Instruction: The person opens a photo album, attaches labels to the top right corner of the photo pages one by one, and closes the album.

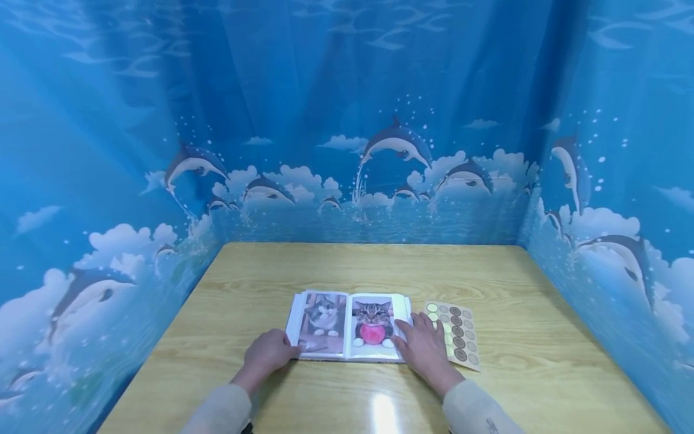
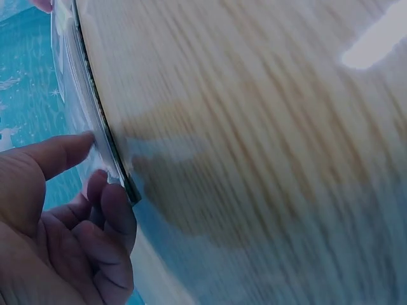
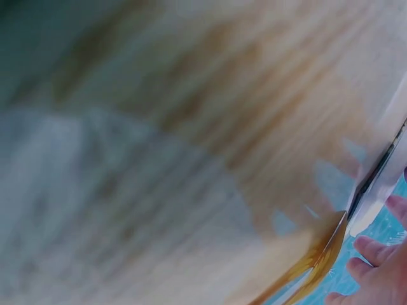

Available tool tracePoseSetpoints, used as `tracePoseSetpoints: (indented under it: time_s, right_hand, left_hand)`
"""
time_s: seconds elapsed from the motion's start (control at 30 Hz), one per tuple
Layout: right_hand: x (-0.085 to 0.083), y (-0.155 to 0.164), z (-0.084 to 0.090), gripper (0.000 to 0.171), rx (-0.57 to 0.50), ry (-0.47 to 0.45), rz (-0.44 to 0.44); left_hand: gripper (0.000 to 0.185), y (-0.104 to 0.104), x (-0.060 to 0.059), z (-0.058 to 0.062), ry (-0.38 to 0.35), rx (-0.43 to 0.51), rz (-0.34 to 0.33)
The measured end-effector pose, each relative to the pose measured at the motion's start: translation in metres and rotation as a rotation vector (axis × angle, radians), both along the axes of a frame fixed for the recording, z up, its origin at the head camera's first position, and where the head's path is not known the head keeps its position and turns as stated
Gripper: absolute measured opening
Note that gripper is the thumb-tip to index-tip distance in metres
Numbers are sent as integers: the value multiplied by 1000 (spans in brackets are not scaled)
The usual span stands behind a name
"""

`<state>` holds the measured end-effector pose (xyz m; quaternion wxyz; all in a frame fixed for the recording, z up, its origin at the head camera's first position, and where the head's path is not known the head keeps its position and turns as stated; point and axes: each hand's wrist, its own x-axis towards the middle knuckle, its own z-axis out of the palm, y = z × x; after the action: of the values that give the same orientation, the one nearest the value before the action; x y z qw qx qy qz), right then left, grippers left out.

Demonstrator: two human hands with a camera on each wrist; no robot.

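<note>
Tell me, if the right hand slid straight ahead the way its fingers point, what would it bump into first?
Nothing, probably. The right hand lies flat on the photo album, fingers toward the far table edge. Ahead looks like bare wood, then the dolphin curtain.

Light wood-grain table (image 1: 488,277), with a glare spot on its near edge. Blue backdrop curtain (image 1: 347,90) wraps three sides of it, printed with leaping dolphins, white clouds and sea spray. Left wrist view: blurred wood grain (image 2: 267,127). Right wrist view: same, heavier blur.

no readable text, labels or numbers
</note>
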<state>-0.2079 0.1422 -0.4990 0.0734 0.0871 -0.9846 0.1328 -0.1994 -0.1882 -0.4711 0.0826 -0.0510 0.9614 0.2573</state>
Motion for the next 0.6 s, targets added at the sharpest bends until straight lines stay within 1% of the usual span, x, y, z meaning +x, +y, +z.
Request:
tracePoseSetpoints:
  time_s: [0.13, 0.23, 0.4, 0.5, 0.6]
  right_hand:
    - [-1, 0, 0, 46, 3, 12, -3]
    - [0, 1, -1, 45, -5, 19, -2]
    - [2, 2, 0, 46, -14, 27, -5]
    - [1, 5, 4, 45, -23, 47, -9]
    - [-1, 15, 10, 45, -32, 70, -24]
  left_hand:
    - [27, 5, 1, 5, 46, -36, -47]
    - [19, 11, 0, 9, 102, -40, -82]
    - [14, 30, -4, 12, 192, 11, -105]
    - [12, 43, -10, 14, 236, 33, -120]
    - [9, 60, -16, 17, 249, 56, -144]
